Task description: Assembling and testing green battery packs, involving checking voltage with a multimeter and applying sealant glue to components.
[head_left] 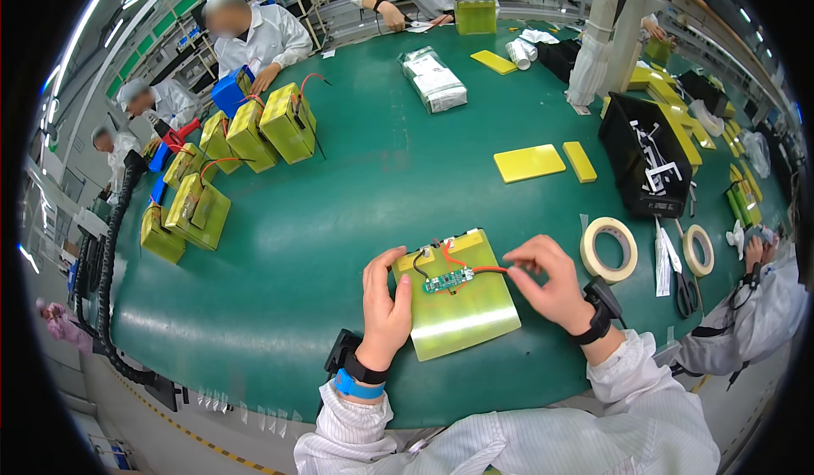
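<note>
In front of me on the table lies a yellow-green wrapped battery pack (pixel 462 327), its near part glossy with reflected light. A small green circuit board (pixel 448 280) sits across its upper half, with a short black wire (pixel 419 263) and red wires joined to it. My left hand (pixel 386 305) grips the pack's left side, thumb at the upper edge and fingers along the flank. At the right edge, my right hand (pixel 547 280) pinches the end of the thicker red wire (pixel 489 269) that leaves the board's right end. The wire's tip is hidden by the fingers.
Several wrapped packs with wires (pixel 288 123) stand at left. Right of me are a masking tape roll (pixel 609 250), a smaller roll (pixel 698 250), scissors (pixel 685 293) and a black bin (pixel 632 170) of white pieces. Yellow sheets (pixel 530 163) lie ahead. Co-workers sit around the green table (pixel 280 305).
</note>
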The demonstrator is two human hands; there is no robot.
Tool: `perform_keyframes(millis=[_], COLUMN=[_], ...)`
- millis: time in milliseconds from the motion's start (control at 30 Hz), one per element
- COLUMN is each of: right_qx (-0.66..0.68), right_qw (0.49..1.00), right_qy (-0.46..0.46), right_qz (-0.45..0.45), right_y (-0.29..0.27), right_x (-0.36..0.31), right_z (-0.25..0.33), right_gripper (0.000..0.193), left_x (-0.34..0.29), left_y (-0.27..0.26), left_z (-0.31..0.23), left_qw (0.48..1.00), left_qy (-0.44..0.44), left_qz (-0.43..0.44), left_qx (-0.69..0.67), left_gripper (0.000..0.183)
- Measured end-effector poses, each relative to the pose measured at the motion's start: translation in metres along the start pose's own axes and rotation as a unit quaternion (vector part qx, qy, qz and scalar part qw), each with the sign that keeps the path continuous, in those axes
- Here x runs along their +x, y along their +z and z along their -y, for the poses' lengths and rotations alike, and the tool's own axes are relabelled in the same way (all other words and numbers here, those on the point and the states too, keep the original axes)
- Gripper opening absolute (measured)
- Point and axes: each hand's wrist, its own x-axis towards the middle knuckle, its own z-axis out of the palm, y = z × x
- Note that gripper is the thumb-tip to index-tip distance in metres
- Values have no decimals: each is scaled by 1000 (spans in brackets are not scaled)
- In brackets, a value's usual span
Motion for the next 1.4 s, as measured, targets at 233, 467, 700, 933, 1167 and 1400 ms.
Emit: perform_keyframes(millis=[233, 467, 700, 933, 1167, 1400], right_qx=[-22, 6, 35, 52, 61, 61], right_qw=[972, 972, 975, 975, 976, 976], right_qy=[-196, -190, -188, -193, -195, -181], right_qz=[126, 136, 111, 96, 82, 103], right_y=[10, 16, 18, 21, 20, 19], right_x=[-9, -14, -16, -17, -19, -19], right_z=[23, 12, 6, 1, 3, 1], right_gripper=[22, 17, 13, 11, 8, 15], left_x=[13, 15, 34, 47, 57, 63], left_y=[-15, -8, -13, -11, -9, -13], left_z=[-40, -66, -86, -95, -103, -77], left_qw=[961, 896, 804, 692, 657, 747], left_qy=[196, 301, 381, 453, 477, 412], left_qz=[-9, 99, 219, 325, 370, 361], left_qx=[193, 312, 401, 459, 452, 376], left_gripper=[19, 20, 18, 12, 9, 18])
